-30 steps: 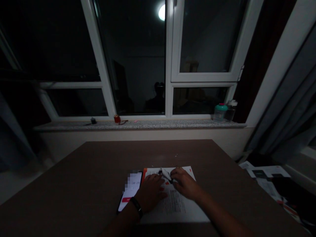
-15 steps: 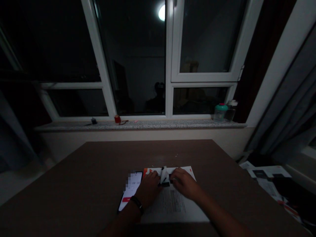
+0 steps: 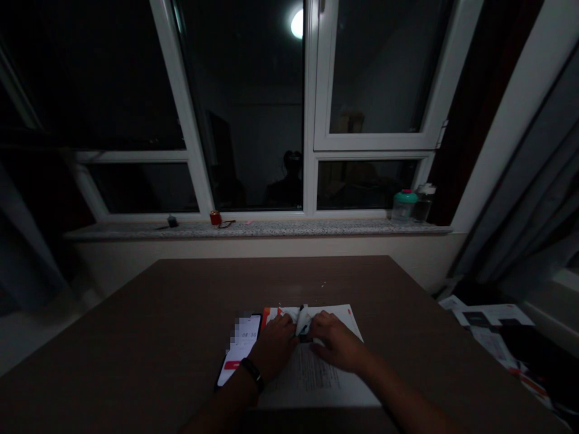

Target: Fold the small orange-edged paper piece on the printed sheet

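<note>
A white printed sheet [image 3: 325,392] with orange at its upper left edge lies flat on the table under both hands. From its upper middle a small crumpled flap of paper [image 3: 302,318] sticks up, with a dark patch below it. My left hand [image 3: 275,340], a black band on its wrist, is closed at the left side of the flap. My right hand [image 3: 337,342] has its fingers curled together at the flap's right side. The fingertips partly hide what they pinch, and the dim light blurs it. A lit phone [image 3: 239,349] lies beside my left hand.
The brown table [image 3: 136,337] reaches to the wall below the window. On the sill [image 3: 280,228] stand a red jar [image 3: 215,218], a small dark bottle [image 3: 172,222] and a green-lidded bottle [image 3: 404,207] next to a clear one. Papers [image 3: 493,316] lie beyond the table's right edge.
My right hand has shifted slightly and turned, with its thumb now showing below the fingers. The flap leans a little more to the right. My left hand has barely moved.
</note>
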The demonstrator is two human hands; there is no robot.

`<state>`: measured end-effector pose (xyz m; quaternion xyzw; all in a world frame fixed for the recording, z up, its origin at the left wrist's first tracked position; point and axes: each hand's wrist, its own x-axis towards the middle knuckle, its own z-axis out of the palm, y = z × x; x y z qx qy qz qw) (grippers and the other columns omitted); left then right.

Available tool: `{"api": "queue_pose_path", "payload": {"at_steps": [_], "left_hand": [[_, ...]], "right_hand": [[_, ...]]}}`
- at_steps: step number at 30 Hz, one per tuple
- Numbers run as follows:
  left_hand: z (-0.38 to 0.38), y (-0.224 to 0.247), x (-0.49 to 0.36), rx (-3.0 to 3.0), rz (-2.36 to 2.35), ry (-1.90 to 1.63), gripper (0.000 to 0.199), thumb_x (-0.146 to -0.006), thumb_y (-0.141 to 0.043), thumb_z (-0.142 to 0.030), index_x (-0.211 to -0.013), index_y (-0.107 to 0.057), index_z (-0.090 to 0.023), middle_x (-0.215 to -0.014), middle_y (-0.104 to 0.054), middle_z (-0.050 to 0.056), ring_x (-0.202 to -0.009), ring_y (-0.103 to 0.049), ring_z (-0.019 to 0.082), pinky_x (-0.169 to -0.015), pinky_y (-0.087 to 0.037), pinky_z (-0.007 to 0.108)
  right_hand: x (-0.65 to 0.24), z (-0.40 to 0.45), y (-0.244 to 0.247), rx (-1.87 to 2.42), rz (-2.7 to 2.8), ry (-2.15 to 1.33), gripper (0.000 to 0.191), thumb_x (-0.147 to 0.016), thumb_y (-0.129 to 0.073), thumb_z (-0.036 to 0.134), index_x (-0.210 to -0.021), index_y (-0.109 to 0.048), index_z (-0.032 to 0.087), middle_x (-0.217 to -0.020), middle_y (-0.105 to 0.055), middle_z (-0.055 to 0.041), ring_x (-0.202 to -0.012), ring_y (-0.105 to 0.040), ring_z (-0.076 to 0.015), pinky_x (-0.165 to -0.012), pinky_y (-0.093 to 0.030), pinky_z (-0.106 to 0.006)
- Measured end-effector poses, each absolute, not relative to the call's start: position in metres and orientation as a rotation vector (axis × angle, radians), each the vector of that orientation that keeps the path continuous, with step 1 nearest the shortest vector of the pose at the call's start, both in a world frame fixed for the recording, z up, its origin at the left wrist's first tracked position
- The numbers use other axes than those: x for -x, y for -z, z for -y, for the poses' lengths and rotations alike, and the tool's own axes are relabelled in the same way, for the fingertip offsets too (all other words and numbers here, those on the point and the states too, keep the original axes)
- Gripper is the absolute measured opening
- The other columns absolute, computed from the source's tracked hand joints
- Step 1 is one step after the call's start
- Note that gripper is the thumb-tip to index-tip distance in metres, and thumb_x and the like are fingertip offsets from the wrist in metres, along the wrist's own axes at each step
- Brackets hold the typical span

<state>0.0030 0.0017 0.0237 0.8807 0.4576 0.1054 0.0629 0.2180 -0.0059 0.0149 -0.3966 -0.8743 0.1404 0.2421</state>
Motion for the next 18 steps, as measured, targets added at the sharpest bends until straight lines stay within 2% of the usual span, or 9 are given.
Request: {"api": "queue_pose_path", "payload": {"at_steps": [3,5,9,12,18], "left_hand": [[0.000,-0.023,-0.003,-2.642,-1.360,-0.337,0.015,-0.092,-0.055,-0.018,-0.105,-0.062,-0.017,-0.115,-0.059,0.007,-0.110,-0.052,0.024,-0.098,-0.039,0.037],[0.002,-0.026,-0.003,-2.630,-1.312,-0.351,0.022,-0.091,-0.058,-0.018,-0.113,-0.061,-0.018,-0.118,-0.059,0.007,-0.112,-0.051,0.024,-0.101,-0.038,0.037],[0.005,-0.029,-0.005,-2.664,-1.160,-0.301,0.031,-0.090,-0.061,-0.019,-0.120,-0.059,-0.023,-0.122,-0.058,0.005,-0.115,-0.051,0.025,-0.101,-0.038,0.039],[0.007,-0.028,-0.006,-2.714,-1.102,-0.269,0.035,-0.088,-0.064,-0.020,-0.122,-0.057,-0.022,-0.125,-0.057,0.006,-0.116,-0.050,0.026,-0.101,-0.039,0.040],[0.008,-0.026,-0.007,-2.772,-1.055,-0.215,0.039,-0.087,-0.068,-0.026,-0.123,-0.055,-0.021,-0.125,-0.057,0.007,-0.115,-0.050,0.028,-0.099,-0.041,0.043]], "right_hand": [[-0.216,0.007,-0.017,1.119,2.443,-0.356,0.032,-0.083,-0.064,0.021,-0.114,-0.066,0.027,-0.111,-0.062,-0.0047,-0.106,-0.051,-0.0241,-0.092,-0.037,-0.036],[-0.217,0.005,-0.018,1.166,2.414,-0.337,0.032,-0.085,-0.061,0.018,-0.116,-0.065,0.026,-0.114,-0.062,-0.0046,-0.109,-0.050,-0.0241,-0.094,-0.035,-0.036],[-0.220,-0.001,-0.013,1.250,2.340,-0.297,0.021,-0.087,-0.055,0.015,-0.101,-0.069,0.023,-0.105,-0.065,-0.0040,-0.105,-0.050,-0.0229,-0.091,-0.036,-0.034],[-0.218,-0.004,-0.007,1.321,2.263,-0.261,0.015,-0.087,-0.055,0.013,-0.088,-0.068,0.020,-0.096,-0.064,-0.0043,-0.101,-0.051,-0.0221,-0.089,-0.036,-0.033],[-0.209,-0.003,0.000,1.431,2.179,-0.212,0.010,-0.079,-0.060,0.011,-0.083,-0.064,0.019,-0.094,-0.061,-0.0047,-0.100,-0.050,-0.0227,-0.086,-0.036,-0.032]]}}
